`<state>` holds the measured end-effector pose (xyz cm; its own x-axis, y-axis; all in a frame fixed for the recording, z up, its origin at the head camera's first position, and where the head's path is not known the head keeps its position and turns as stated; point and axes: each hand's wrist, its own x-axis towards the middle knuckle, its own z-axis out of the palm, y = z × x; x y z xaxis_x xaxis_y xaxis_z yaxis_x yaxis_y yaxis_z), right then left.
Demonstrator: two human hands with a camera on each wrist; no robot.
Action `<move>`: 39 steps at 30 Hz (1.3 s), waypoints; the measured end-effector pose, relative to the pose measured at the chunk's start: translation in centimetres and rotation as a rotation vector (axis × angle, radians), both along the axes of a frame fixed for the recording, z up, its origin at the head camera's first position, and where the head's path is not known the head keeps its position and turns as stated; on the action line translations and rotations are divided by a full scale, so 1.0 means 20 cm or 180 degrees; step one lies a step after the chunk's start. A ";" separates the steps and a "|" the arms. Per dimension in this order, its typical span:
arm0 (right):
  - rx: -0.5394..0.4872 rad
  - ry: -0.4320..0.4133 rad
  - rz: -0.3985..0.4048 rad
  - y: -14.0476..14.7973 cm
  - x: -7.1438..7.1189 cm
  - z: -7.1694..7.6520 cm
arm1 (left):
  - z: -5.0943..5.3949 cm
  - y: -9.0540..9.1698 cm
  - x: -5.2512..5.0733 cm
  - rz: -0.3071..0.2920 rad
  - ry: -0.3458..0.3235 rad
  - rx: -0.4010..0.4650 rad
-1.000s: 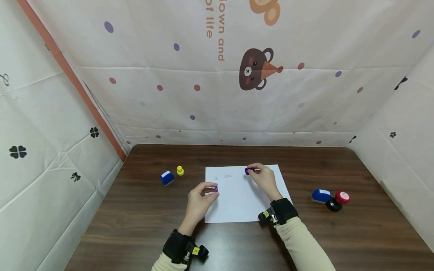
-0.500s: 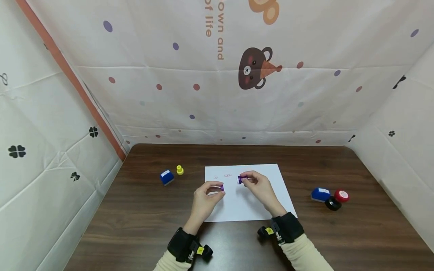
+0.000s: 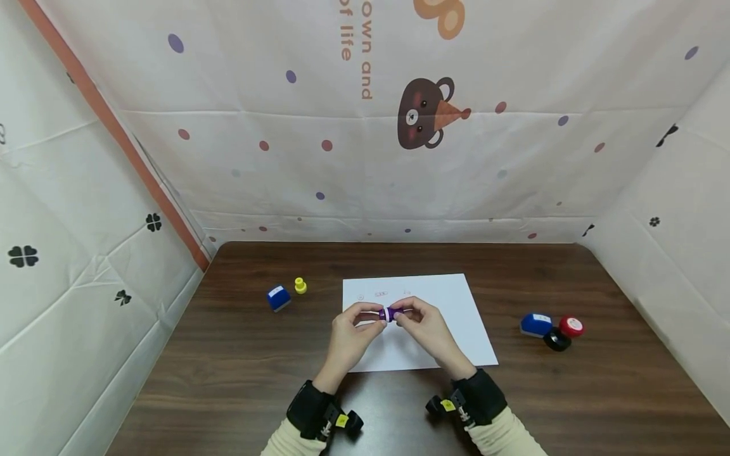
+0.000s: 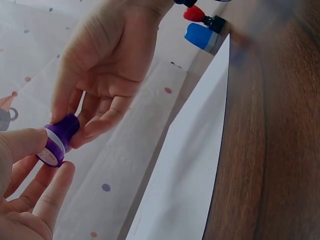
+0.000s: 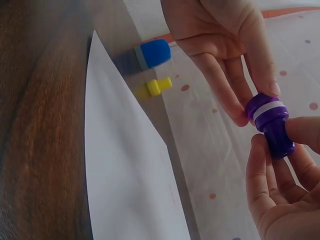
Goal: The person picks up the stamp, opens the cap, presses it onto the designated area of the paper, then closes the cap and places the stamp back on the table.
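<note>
Over the white paper (image 3: 433, 345), both hands meet at a small purple stamp (image 3: 390, 314) with a white band round it. My left hand (image 3: 352, 332) pinches the wide cap end (image 4: 50, 154), which bears a round label. The narrow handle (image 5: 278, 140) is pinched by my right hand (image 3: 429, 329). Cap and stamp body sit against each other in line; whether the cap is fully seated I cannot tell. Small faint reddish prints (image 3: 381, 294) run along the paper's upper left.
Left of the paper lie a blue stamp (image 3: 279, 298) and a yellow stamp (image 3: 300, 285). To the right are another blue stamp (image 3: 536, 325), a red-topped stamp (image 3: 571, 327) and a black round piece (image 3: 557, 340) close together on the brown table (image 3: 239, 361).
The two hands have come together. My right hand has moved left and down with the stamp, my left hand slightly right with the cap, and the two purple parts now meet.
</note>
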<state>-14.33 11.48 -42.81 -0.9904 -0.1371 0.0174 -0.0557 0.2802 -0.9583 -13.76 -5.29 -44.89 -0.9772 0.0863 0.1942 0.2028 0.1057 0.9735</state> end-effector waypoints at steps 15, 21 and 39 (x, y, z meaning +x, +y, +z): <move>-0.0028 0.0094 -0.0132 -0.05 0.03 0.02 | -0.02 0.01 0.00 0.0049 0.0136 0.0011; 0.0140 0.0141 -0.0226 -0.08 0.09 0.12 | -0.03 0.01 0.00 0.0101 0.0301 -0.0036; 0.0230 0.0346 -0.0205 -0.05 0.03 -0.05 | -0.02 -0.02 -0.01 0.0085 0.0848 -0.0736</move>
